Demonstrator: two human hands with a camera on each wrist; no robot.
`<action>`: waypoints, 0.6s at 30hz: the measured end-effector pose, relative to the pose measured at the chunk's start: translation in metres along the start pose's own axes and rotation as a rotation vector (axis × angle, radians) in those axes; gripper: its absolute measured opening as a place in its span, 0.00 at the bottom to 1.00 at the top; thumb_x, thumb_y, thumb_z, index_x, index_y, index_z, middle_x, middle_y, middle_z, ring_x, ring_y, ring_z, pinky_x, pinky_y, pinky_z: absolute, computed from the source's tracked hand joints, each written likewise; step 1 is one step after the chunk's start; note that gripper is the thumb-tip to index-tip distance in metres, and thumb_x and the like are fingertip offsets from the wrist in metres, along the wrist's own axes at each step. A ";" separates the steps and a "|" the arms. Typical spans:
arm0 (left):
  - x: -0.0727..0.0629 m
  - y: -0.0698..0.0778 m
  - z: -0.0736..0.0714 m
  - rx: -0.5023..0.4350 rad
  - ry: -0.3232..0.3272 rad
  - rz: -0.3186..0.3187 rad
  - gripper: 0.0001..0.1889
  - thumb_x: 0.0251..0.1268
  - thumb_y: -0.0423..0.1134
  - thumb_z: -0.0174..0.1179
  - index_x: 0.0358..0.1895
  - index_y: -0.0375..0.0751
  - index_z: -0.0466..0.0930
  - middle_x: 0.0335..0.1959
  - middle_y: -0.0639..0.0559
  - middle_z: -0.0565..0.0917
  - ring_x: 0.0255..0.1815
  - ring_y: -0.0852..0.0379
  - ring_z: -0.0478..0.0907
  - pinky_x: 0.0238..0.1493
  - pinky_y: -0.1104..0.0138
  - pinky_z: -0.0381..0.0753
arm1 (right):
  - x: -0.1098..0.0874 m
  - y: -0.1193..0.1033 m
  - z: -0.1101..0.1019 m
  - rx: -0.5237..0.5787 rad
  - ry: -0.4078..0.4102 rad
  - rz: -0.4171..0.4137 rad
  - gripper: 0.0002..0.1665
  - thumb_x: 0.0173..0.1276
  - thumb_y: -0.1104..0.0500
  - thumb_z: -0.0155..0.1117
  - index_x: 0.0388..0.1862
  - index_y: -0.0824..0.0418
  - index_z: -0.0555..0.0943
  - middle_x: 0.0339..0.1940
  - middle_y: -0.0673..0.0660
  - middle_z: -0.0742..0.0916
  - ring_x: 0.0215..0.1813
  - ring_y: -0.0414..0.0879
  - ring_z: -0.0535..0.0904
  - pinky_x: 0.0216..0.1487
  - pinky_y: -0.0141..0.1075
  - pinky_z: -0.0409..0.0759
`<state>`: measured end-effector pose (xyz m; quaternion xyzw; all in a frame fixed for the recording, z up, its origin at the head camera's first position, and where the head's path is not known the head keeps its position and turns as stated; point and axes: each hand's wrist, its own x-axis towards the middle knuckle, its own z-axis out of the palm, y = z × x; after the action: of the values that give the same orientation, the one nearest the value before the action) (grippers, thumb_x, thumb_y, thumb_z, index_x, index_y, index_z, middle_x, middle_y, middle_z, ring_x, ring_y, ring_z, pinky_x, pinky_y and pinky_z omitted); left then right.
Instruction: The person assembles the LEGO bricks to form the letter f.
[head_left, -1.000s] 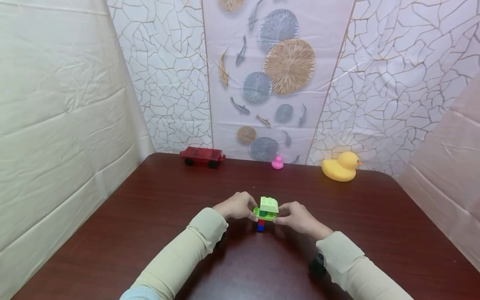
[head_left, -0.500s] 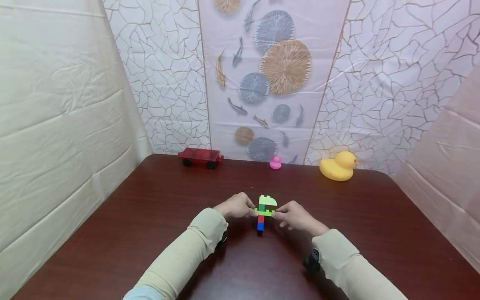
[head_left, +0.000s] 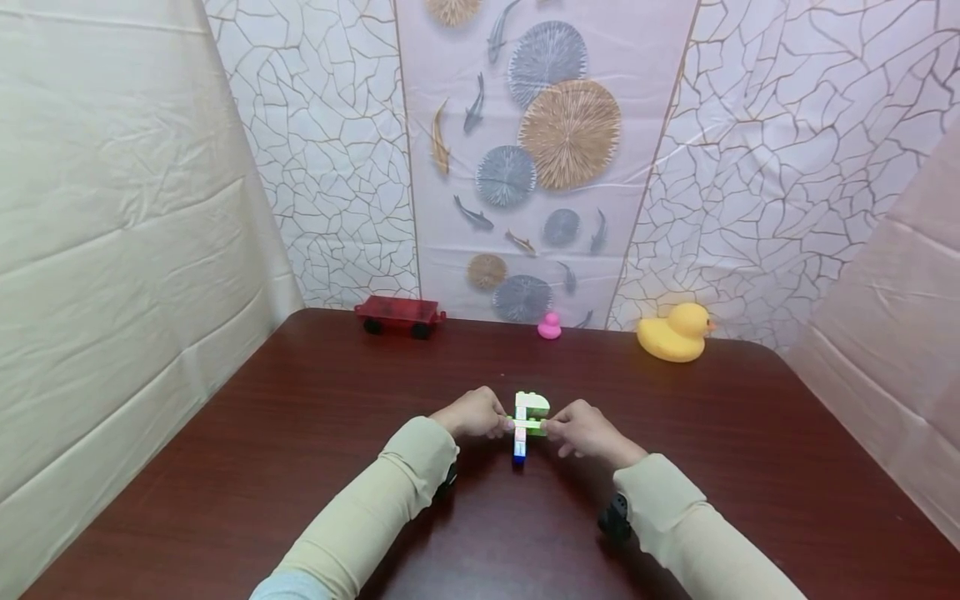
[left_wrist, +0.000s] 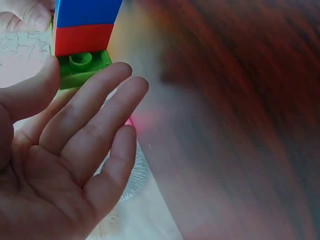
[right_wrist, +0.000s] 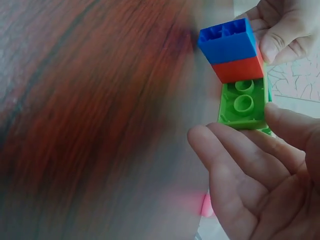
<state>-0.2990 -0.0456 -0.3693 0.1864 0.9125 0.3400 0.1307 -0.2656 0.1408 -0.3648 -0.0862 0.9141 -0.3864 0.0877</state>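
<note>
Between my hands stands a stack of toy building blocks. A pale-green curved block (head_left: 532, 403) tops it, above a long lime-green block (right_wrist: 227, 112). Below that come a red block (right_wrist: 239, 70) and a blue block (right_wrist: 227, 48). The blue block's hollow underside shows in the right wrist view, so the stack is held off the table. My left hand (head_left: 474, 413) pinches one end of the lime-green block with thumb and finger. The other end is pinched by my right hand (head_left: 588, 430). In both wrist views the remaining fingers extend loosely beneath.
A dark reddish-brown table (head_left: 300, 433) lies under the hands. Along its back edge stand a red wheeled toy wagon (head_left: 397, 312), a small pink duck (head_left: 550, 326) and a larger yellow duck (head_left: 675, 333). Patterned cloth (head_left: 345, 167) hangs behind.
The stack has tilted, turning from a view of its studded top to a side-on view of its layers. Both hands keep their hold; the right has shifted slightly left.
</note>
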 end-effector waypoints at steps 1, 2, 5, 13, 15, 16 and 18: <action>0.000 0.000 0.000 0.004 0.001 -0.002 0.10 0.54 0.37 0.59 0.23 0.33 0.82 0.17 0.50 0.81 0.22 0.57 0.78 0.26 0.70 0.72 | 0.001 0.000 0.001 -0.001 0.002 0.006 0.11 0.60 0.59 0.58 0.28 0.67 0.82 0.25 0.56 0.82 0.21 0.48 0.78 0.18 0.35 0.72; 0.001 -0.001 0.000 0.007 0.002 -0.004 0.11 0.54 0.38 0.59 0.23 0.33 0.82 0.17 0.50 0.80 0.22 0.57 0.78 0.26 0.70 0.72 | 0.001 0.001 0.001 -0.004 0.004 0.010 0.11 0.60 0.59 0.58 0.27 0.67 0.82 0.25 0.56 0.82 0.20 0.48 0.78 0.17 0.35 0.71; 0.002 0.000 0.001 0.026 0.017 -0.011 0.11 0.54 0.38 0.60 0.21 0.33 0.82 0.15 0.51 0.80 0.20 0.58 0.77 0.25 0.71 0.72 | 0.004 0.000 0.003 -0.010 0.013 0.026 0.10 0.59 0.60 0.59 0.26 0.66 0.82 0.24 0.56 0.82 0.20 0.48 0.78 0.17 0.35 0.71; 0.004 0.005 0.001 0.142 0.041 -0.050 0.13 0.53 0.40 0.60 0.16 0.35 0.81 0.13 0.49 0.79 0.14 0.61 0.70 0.19 0.71 0.67 | 0.011 0.002 0.008 -0.056 0.012 0.039 0.10 0.59 0.60 0.59 0.26 0.65 0.83 0.23 0.55 0.82 0.17 0.47 0.77 0.22 0.36 0.74; 0.004 0.006 0.003 0.166 0.035 -0.062 0.15 0.54 0.41 0.60 0.15 0.35 0.81 0.14 0.48 0.79 0.13 0.60 0.68 0.18 0.71 0.66 | 0.011 0.003 0.010 -0.070 0.006 0.038 0.11 0.60 0.60 0.58 0.25 0.65 0.82 0.22 0.55 0.82 0.17 0.47 0.76 0.23 0.36 0.75; 0.004 0.006 0.003 0.176 0.030 -0.067 0.15 0.54 0.41 0.60 0.15 0.35 0.81 0.14 0.47 0.79 0.13 0.60 0.68 0.18 0.71 0.66 | 0.012 0.003 0.010 -0.073 0.002 0.040 0.11 0.60 0.60 0.58 0.24 0.65 0.82 0.22 0.55 0.81 0.17 0.47 0.76 0.23 0.36 0.75; 0.004 0.007 0.004 0.186 0.023 -0.077 0.16 0.54 0.41 0.59 0.14 0.36 0.80 0.14 0.47 0.79 0.13 0.59 0.67 0.17 0.71 0.65 | 0.012 0.003 0.010 -0.078 -0.002 0.042 0.12 0.60 0.60 0.58 0.23 0.65 0.82 0.21 0.55 0.81 0.16 0.47 0.76 0.23 0.36 0.75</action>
<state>-0.2987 -0.0365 -0.3681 0.1586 0.9480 0.2508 0.1153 -0.2752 0.1329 -0.3753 -0.0708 0.9299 -0.3486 0.0932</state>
